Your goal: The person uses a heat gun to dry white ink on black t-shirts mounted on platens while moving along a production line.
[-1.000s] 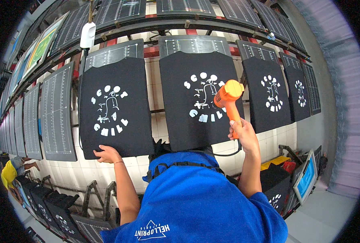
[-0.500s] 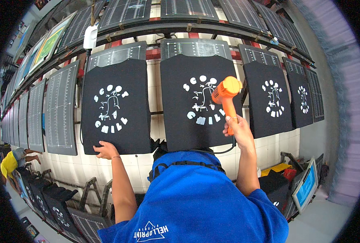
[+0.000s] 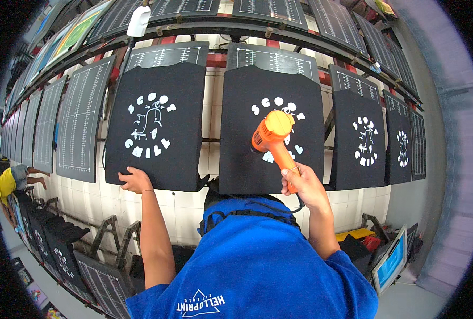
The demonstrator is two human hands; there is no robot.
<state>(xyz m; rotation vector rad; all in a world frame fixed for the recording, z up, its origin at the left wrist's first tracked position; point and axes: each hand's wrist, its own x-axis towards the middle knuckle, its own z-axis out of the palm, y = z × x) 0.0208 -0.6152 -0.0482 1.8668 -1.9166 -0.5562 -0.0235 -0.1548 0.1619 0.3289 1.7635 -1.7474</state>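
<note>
My right hand point(image 3: 306, 185) is wrapped round the handle of an orange heat gun point(image 3: 277, 127). The gun's nozzle end is over the white print on a black T-shirt point(image 3: 247, 181), which is stretched on a dark board point(image 3: 271, 58); part of the print is hidden behind the gun. To the left, my left hand point(image 3: 136, 181) rests on the bottom edge of a second black T-shirt point(image 3: 186, 138) with the same kind of white print. The fingers of that hand are partly stretched out, and nothing shows in them.
Two more printed black T-shirts point(image 3: 348, 165) lie on boards to the right. Bare ruled boards point(image 3: 82, 122) stand in a row at the left. A white plug block point(image 3: 138, 22) hangs by its cord near the far rail. A person in yellow point(image 3: 3, 185) bends at the far left.
The heat gun has moved left and nearer, from the print's right side to its lower left. My left hand stays at the left T-shirt's bottom edge, while the whole view has shifted slightly.
</note>
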